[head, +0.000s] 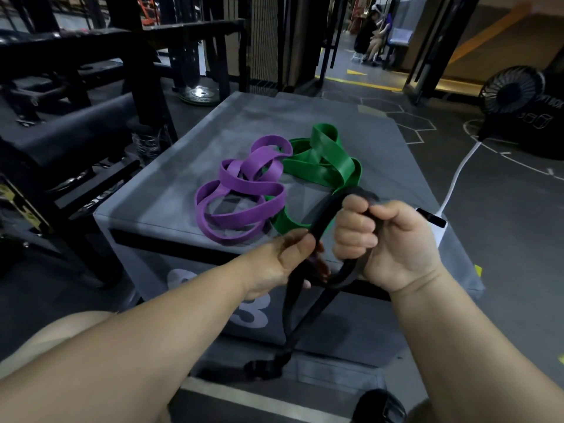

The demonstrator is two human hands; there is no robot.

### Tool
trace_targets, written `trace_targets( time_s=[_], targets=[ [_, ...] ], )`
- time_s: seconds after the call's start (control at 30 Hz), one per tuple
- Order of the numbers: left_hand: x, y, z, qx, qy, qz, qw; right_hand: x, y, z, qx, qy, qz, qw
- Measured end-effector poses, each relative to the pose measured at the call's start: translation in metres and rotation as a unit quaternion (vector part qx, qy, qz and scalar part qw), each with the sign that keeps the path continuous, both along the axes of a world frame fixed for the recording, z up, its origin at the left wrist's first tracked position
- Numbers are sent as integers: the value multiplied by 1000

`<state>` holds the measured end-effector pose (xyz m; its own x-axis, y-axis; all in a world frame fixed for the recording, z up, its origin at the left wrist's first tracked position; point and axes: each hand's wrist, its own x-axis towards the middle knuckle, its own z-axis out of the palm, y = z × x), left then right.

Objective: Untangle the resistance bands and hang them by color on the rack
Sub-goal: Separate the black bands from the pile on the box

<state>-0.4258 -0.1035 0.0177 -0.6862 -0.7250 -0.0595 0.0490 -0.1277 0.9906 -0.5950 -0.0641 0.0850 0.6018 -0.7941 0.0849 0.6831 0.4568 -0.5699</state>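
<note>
Clutching the black band (323, 215) in both fists just above the near edge of the grey padded surface (171, 184): gripping the lower strands with the left hand (287, 261), with fingers curled round them, and closing the right hand (381, 239) round the top of the loop, with the thumb laid over it. Letting the rest hang down the front of the surface to the floor (503, 239), with a twisted bunch at the bottom end. Leaving the purple band (244, 190) on the left and the green band (329, 160) on the right further back on the surface, touching and seemingly laced together at the meeting point. Looks like early work: freeing the first band, with no hanging done yet. To do it well, loosen rather than pull, to avoid cinching any knot tighter. Feed the loop through with the right hand while steadying the crossing with the left. Follow one strand at a time down to the bunch near the floor. Lift the tail clear to avoid treading on it. Check for a snag on the green band just behind before drawing away. Cannot pick out the rack among the dark frames (146, 71) at the left.
</note>
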Motion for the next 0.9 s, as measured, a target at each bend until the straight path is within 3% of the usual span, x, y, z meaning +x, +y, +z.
trace_targets(
  time_s=[0.3,0.4,0.5,0.67,0.8,0.9],
  targets=[
    [2,5,-5,-4,-181,-58,982,-16,-2,5,-7,-33,-195,980],
    [1,2,-10,-84,-293,-84,949,-15,-1,7,-22,0,-287,958],
    [-3,3,-14,-166,-381,-34,909,-16,-4,5,-38,20,-329,944],
    [-6,7,-7,-249,-363,66,896,-16,-8,3,-41,107,-429,896],
    [-2,12,3,-409,-308,78,856,-9,-10,0,-33,205,-466,860],
    [-2,11,8,-466,-251,68,846,2,-9,-9,-58,298,-449,840]
  ],
)
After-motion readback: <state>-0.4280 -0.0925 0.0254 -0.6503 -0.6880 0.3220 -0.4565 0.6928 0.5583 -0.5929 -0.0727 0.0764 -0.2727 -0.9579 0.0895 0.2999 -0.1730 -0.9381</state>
